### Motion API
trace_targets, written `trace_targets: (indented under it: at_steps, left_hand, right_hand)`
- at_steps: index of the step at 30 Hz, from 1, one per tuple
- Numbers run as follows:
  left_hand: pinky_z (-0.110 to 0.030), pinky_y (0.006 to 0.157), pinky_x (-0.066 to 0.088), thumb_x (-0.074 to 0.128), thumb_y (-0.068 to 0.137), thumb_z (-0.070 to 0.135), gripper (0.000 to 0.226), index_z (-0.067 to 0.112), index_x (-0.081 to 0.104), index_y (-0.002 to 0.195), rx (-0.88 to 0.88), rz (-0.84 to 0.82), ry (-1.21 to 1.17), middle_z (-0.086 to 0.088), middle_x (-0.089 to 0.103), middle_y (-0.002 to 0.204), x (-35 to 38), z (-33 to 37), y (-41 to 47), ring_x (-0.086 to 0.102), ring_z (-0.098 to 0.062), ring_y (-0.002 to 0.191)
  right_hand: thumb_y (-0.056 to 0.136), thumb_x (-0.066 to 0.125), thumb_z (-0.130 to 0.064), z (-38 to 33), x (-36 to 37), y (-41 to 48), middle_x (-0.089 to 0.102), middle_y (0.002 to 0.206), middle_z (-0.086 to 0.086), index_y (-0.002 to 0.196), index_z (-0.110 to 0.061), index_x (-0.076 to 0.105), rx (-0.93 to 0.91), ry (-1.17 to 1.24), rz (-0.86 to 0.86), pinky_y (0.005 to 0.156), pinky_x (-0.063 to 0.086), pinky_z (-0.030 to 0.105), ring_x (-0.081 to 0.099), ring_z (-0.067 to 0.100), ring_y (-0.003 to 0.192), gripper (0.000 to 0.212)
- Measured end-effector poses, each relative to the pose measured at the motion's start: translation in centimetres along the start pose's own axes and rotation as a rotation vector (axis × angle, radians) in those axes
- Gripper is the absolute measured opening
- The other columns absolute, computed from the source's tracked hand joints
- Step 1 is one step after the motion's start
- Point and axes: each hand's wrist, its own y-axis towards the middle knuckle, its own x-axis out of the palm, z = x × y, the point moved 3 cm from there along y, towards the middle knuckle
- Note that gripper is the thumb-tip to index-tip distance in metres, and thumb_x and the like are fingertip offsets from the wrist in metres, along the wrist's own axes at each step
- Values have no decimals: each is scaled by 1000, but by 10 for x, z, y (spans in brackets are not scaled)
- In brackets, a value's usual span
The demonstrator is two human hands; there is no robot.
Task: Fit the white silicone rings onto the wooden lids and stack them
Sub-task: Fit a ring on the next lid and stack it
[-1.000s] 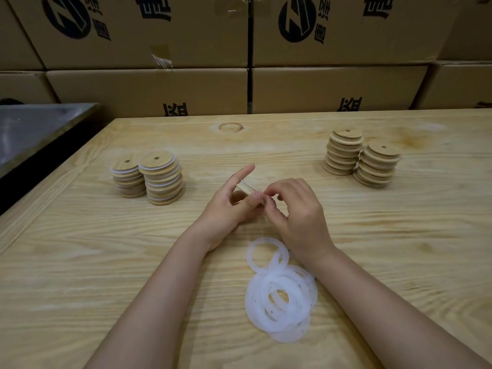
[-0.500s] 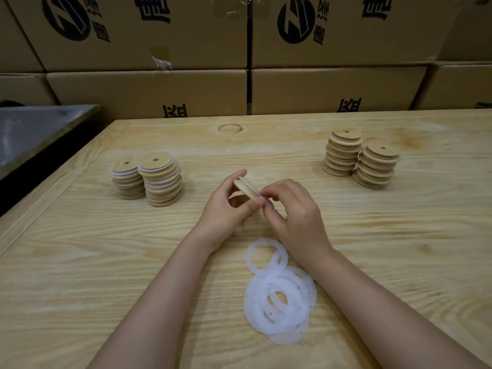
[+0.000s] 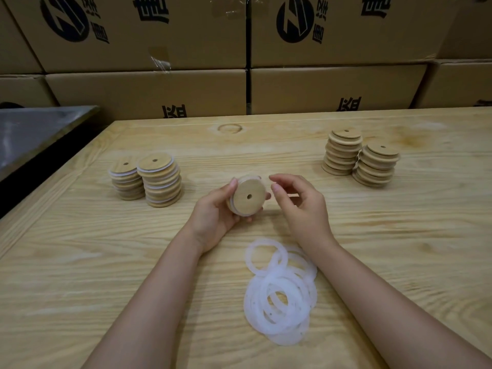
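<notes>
The table (image 3: 80, 262) ends at the far side against boxes (image 3: 159, 86). Bare wood lies between the ringed stacks (image 3: 149, 179) at the left and the plain stacks (image 3: 359, 161) at the right. In this gap the left hand (image 3: 213, 209) grasps a lid (image 3: 249, 197) by its rim, tilted (a white ring shows around it). The right hand (image 3: 300, 209) is just beside it, fingers loosely curled, holding nothing. The loose rings (image 3: 279, 296) lie between the forearms.

Black round logo (image 3: 64, 18) and partly cut-off Chinese characters (image 3: 151, 8) on cardboard boxes (image 3: 143, 89).
</notes>
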Motion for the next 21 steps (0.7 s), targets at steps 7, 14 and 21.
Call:
trace_targets:
  at_steps: [7, 14, 21]
  left_hand:
    - [-27, 61, 48, 36, 89, 44, 52, 5, 64, 109, -6, -32, 80, -14, 69, 99, 1, -4, 4, 65, -26, 83]
    - [-26, 61, 54, 57, 82, 37, 45, 3, 59, 111, 72, 19, 247, -14, 71, 98, 4, -4, 1, 69, -27, 85]
    - [-26, 51, 51, 43, 98, 30, 40, -4, 56, 115, 30, 46, 255, -21, 69, 93, 1, -4, 2, 68, -29, 70]
  right_hand:
    - [79, 73, -7, 7, -1, 3, 71, 80, -9, 74, -23, 70, 93, 83, -18, 70, 49, 15, 66, 3, 76, 17]
    - [81, 70, -8, 15, 0, 4, 69, 69, -6, 68, -17, 68, 305, 259, -63, 73, 51, 25, 63, 8, 72, 16]
    - [85, 66, -8, 16, 4, 4, 65, 71, 8, 73, -9, 67, 394, 348, -109, 76, 50, 39, 58, 24, 72, 12]
